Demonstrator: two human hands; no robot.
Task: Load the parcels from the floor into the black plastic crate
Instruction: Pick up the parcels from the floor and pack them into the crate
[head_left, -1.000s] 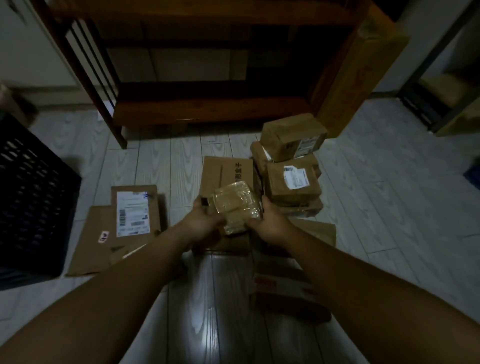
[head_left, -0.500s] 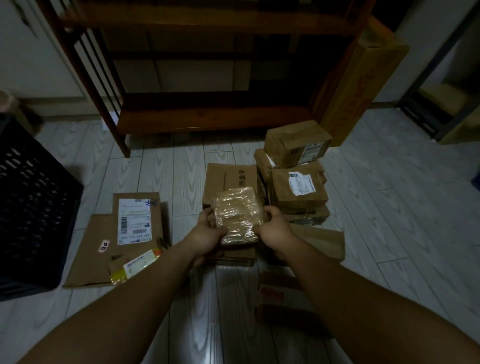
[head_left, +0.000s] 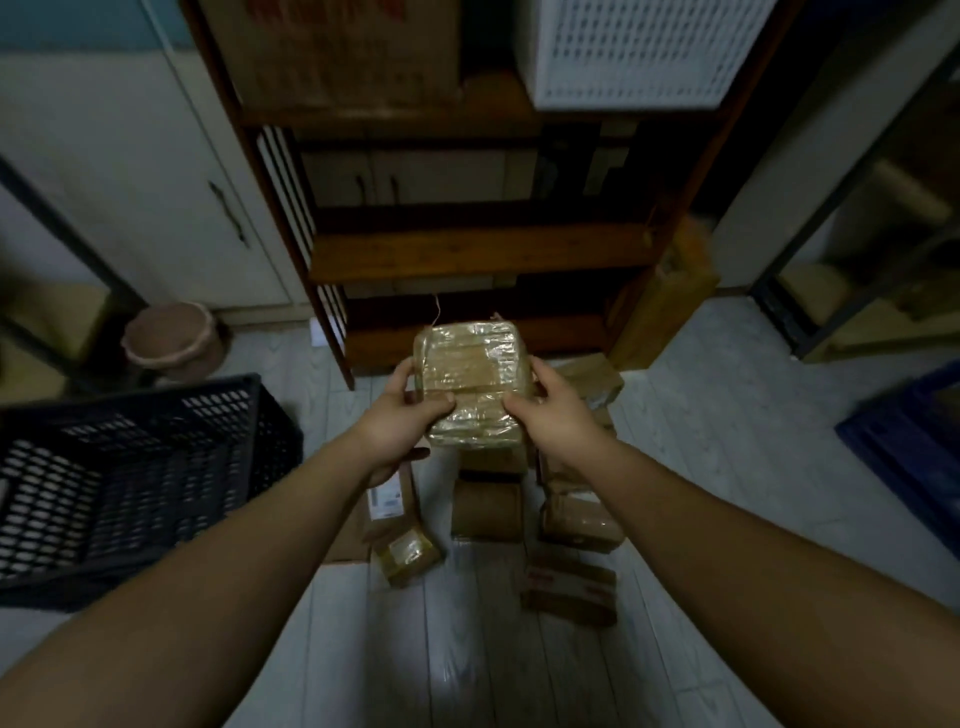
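Floor (head_left: 467, 649) bears parcels (head_left: 485, 506), apparently crate (head_left: 130, 467).

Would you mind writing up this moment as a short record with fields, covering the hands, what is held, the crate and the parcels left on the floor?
held item: tape-wrapped parcel, lifted clear of the floor
left hand: grips the parcel's left edge
right hand: grips the parcel's right edge
black plastic crate: on the floor to the left, no parcel visible inside
floor parcels: several brown boxes below the hands
nearest small parcel: taped, tilted, beside a flat envelope
wooden shelf: straight ahead
task status: held parcel not yet in the crate
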